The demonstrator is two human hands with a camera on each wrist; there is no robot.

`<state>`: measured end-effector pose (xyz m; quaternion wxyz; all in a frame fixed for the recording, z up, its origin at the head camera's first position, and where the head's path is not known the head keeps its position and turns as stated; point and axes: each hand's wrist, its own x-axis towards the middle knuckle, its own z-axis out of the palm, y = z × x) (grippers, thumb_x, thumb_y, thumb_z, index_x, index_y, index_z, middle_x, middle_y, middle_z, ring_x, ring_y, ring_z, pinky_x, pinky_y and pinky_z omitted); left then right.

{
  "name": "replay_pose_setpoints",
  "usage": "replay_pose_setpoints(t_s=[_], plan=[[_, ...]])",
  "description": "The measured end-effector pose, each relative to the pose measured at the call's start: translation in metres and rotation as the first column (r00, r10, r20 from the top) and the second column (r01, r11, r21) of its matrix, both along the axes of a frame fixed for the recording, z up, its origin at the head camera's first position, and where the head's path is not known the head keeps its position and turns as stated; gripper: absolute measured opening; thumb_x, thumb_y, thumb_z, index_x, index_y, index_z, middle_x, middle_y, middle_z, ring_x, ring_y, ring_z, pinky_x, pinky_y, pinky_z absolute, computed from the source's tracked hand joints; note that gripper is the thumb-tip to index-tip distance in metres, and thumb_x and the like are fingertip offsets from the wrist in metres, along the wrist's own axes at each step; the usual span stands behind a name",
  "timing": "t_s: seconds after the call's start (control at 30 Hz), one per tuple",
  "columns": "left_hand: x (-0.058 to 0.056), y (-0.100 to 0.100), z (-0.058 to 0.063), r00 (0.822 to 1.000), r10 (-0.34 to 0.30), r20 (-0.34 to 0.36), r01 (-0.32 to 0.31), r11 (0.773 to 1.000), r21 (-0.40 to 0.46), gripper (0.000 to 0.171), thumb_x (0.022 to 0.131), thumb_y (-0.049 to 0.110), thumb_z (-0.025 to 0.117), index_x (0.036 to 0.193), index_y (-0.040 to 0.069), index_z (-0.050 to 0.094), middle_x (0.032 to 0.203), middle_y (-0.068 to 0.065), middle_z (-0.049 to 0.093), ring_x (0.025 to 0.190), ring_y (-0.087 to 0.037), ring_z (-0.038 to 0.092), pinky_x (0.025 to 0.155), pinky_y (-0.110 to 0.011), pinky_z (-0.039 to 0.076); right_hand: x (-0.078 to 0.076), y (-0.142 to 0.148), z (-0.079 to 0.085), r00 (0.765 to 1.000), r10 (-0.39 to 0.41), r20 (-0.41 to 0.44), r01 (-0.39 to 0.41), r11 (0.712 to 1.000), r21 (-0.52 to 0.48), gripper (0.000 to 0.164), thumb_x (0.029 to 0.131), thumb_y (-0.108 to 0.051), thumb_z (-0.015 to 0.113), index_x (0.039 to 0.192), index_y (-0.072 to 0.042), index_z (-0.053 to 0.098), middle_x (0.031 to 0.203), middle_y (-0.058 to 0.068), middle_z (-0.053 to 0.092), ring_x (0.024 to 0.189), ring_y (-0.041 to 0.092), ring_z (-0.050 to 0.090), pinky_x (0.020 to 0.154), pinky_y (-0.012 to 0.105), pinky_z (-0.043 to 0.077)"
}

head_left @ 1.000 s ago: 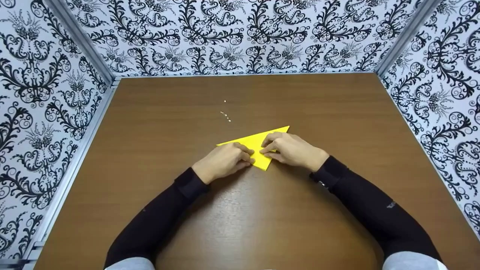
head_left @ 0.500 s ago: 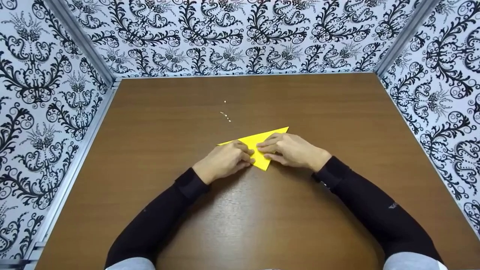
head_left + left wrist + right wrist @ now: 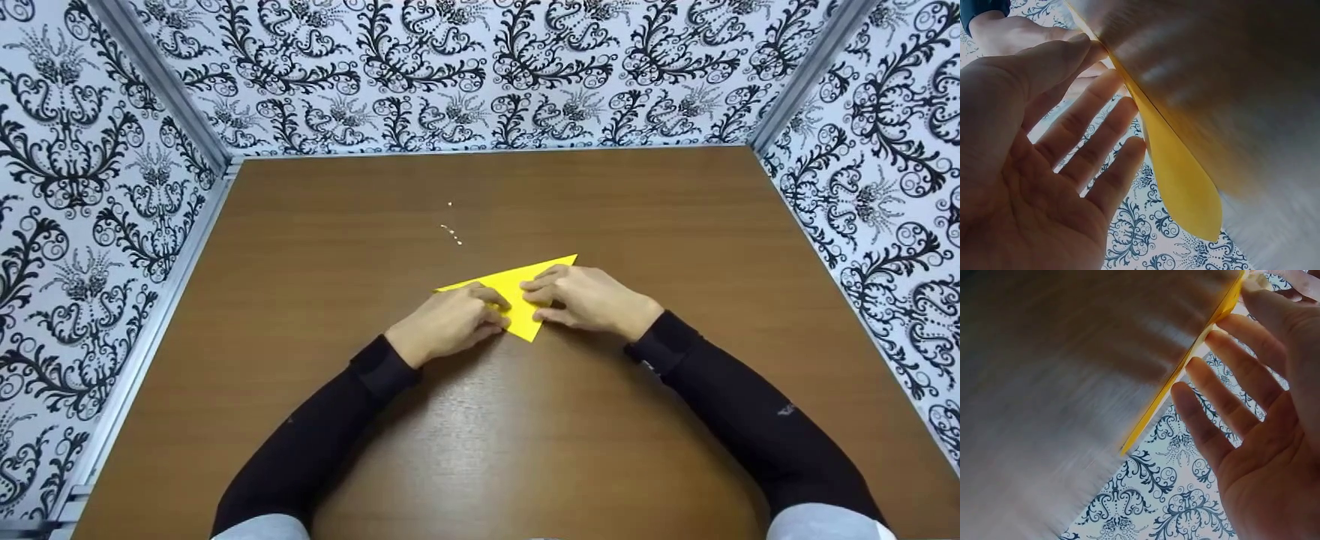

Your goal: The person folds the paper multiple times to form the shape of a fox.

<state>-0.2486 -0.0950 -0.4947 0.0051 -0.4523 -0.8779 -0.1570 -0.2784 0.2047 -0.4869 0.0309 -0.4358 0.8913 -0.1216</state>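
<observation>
A yellow sheet of paper [image 3: 520, 282], folded to roughly a triangle, lies on the table in the head view, one corner toward the person. My left hand [image 3: 450, 319] rests its fingertips on the paper's left part and hides some of it. On the right part press the fingertips of my right hand [image 3: 589, 300]. Seen from the left wrist, the fingers are spread and fairly straight, tips on the paper [image 3: 1185, 185], whose left end bulges up off the table. The right wrist view shows extended fingers along the paper [image 3: 1227, 306], which appears there as a thin strip.
The brown wooden table [image 3: 480, 450] stretches around the paper. Small white specks [image 3: 454, 234] mark it beyond the paper. Patterned panels [image 3: 480, 75] in metal frames stand at the back and both sides.
My right fingers shifted slightly left across the paper, then back right; the thumb now sits near its lower right edge. My left hand and the paper have hardly moved.
</observation>
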Motion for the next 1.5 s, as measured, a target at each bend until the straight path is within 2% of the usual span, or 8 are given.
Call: replay_pose_setpoints(t_s=[0.33,0.53,0.63,0.73,0.9,1.03,1.3,1.5], plan=[[0.000,0.006,0.004,0.999,-0.047,-0.005,0.047,0.999,-0.026,0.018,0.114,0.017,0.079,0.126,0.010,0.090,0.143,-0.011,0.083,0.132,-0.027,0.081,0.112,-0.041,0.068,-0.003,-0.002,0.001,0.999,-0.053,0.012,0.053,0.998,-0.030,0.040,0.105,-0.027,0.090,0.141,-0.011,0.085,0.152,0.007,0.081,0.143,0.034,0.075,0.121,0.056,0.063],[0.001,0.013,0.006,0.994,-0.072,-0.079,0.066,0.995,-0.073,0.013,0.115,0.020,0.077,0.121,0.009,0.083,0.127,-0.010,0.084,0.118,-0.024,0.081,0.103,-0.038,0.070,-0.003,-0.005,0.001,0.998,-0.063,0.019,0.064,0.996,-0.058,0.036,0.103,-0.023,0.092,0.136,-0.009,0.087,0.148,0.009,0.083,0.141,0.035,0.075,0.120,0.057,0.063],[0.000,0.013,0.007,0.993,-0.079,-0.089,0.072,0.994,-0.081,0.013,0.113,0.020,0.079,0.121,0.011,0.084,0.127,-0.010,0.083,0.119,-0.027,0.080,0.105,-0.040,0.069,-0.002,-0.005,0.001,0.998,-0.063,0.011,0.064,0.996,-0.063,0.035,0.103,-0.023,0.092,0.135,-0.008,0.088,0.147,0.010,0.083,0.142,0.035,0.075,0.121,0.057,0.062],[-0.004,0.010,0.006,0.997,-0.053,-0.058,0.049,0.997,-0.067,0.013,0.113,0.019,0.080,0.123,0.013,0.086,0.138,-0.014,0.081,0.130,-0.033,0.077,0.112,-0.045,0.067,-0.002,-0.006,0.001,0.998,-0.061,0.005,0.061,0.996,-0.064,0.035,0.103,-0.023,0.092,0.133,-0.007,0.088,0.147,0.012,0.083,0.142,0.036,0.075,0.121,0.058,0.062],[-0.011,0.002,0.001,0.998,0.009,0.057,-0.005,0.998,-0.060,0.019,0.114,0.024,0.079,0.131,0.019,0.087,0.160,-0.020,0.069,0.142,-0.040,0.073,0.113,-0.050,0.067,-0.001,-0.006,0.000,0.998,-0.068,0.007,0.069,0.995,-0.078,0.033,0.103,-0.023,0.093,0.131,-0.006,0.088,0.145,0.018,0.080,0.138,0.041,0.075,0.116,0.058,0.064],[-0.014,-0.002,-0.001,0.994,0.018,0.105,-0.013,0.999,-0.045,0.024,0.115,0.027,0.078,0.136,0.020,0.085,0.167,-0.022,0.064,0.146,-0.042,0.072,0.116,-0.050,0.066,-0.001,-0.006,-0.001,0.996,-0.084,-0.002,0.084,0.992,-0.089,0.037,0.102,-0.025,0.094,0.130,-0.003,0.086,0.143,0.023,0.076,0.132,0.045,0.075,0.110,0.057,0.066],[-0.006,0.001,-0.001,0.999,-0.028,-0.030,0.025,0.997,-0.075,0.028,0.113,0.025,0.081,0.139,0.014,0.083,0.163,-0.018,0.069,0.150,-0.036,0.070,0.122,-0.047,0.063,-0.001,-0.006,-0.002,0.995,-0.098,-0.021,0.096,0.990,-0.104,0.046,0.100,-0.030,0.095,0.131,0.001,0.082,0.136,0.025,0.073,0.120,0.042,0.075,0.102,0.053,0.066],[-0.001,0.012,0.001,0.991,-0.128,-0.029,0.123,0.984,-0.130,0.034,0.115,0.025,0.078,0.147,0.013,0.078,0.166,-0.011,0.070,0.156,-0.026,0.067,0.124,-0.042,0.061,-0.002,-0.005,-0.002,0.995,-0.097,-0.009,0.095,0.989,-0.114,0.049,0.101,-0.030,0.094,0.133,0.004,0.080,0.134,0.026,0.070,0.117,0.041,0.073,0.111,0.059,0.062]])
